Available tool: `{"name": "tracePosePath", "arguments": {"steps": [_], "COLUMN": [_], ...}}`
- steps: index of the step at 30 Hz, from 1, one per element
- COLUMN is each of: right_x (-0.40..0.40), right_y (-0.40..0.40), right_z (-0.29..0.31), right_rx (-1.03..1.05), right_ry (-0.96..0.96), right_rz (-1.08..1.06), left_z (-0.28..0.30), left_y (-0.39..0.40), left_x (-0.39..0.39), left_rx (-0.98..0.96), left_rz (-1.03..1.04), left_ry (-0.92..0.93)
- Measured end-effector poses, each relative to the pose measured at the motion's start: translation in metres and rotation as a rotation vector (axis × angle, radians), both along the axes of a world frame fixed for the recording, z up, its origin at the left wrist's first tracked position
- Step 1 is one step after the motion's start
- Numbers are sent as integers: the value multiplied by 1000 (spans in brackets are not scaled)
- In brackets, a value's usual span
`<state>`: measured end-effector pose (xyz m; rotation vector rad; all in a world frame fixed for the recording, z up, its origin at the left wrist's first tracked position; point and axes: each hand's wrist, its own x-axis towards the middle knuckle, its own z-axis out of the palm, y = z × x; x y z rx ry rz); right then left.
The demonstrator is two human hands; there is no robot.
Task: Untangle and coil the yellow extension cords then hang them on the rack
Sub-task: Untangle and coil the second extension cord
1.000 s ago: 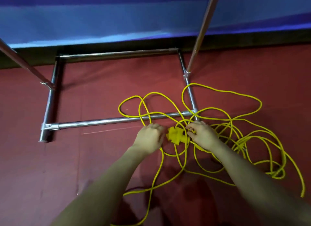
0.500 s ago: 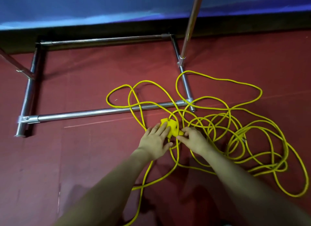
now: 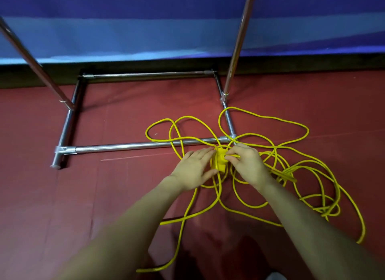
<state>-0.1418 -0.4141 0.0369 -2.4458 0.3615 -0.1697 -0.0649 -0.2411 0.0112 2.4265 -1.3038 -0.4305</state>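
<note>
On the red floor (image 3: pixel 104 196) — tangled yellow cords (image 3: pixel 291 169), both hands (image 3: pixel 220 167) on socket block (image 3: pixel 219 162)

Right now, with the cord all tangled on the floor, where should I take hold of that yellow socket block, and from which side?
Grip the yellow socket block across its flat sides, from above and the near side. It is the only chunky, rigid part; the cord loops loosely around it and over the rack's base bar. The left hand and right hand already flank it.
</note>
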Motion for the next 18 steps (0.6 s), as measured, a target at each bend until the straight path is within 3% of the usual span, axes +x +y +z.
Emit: {"name": "tracePosePath", "arguments": {"steps": [7, 11, 18], "right_x": [9, 6, -10], "right_y": [41, 64, 98], "right_z": [104, 155, 215], "right_rx": [-78, -2, -17], "right_ry": [-264, -412, -536], "right_rz": [165, 207, 219], "left_z": [90, 144, 230], "left_y": [31, 54, 81], "left_x": [1, 1, -6], "left_rx": [-245, -352, -268], "left_rz": [106, 142, 97], "left_ry": [-72, -111, -42]}}
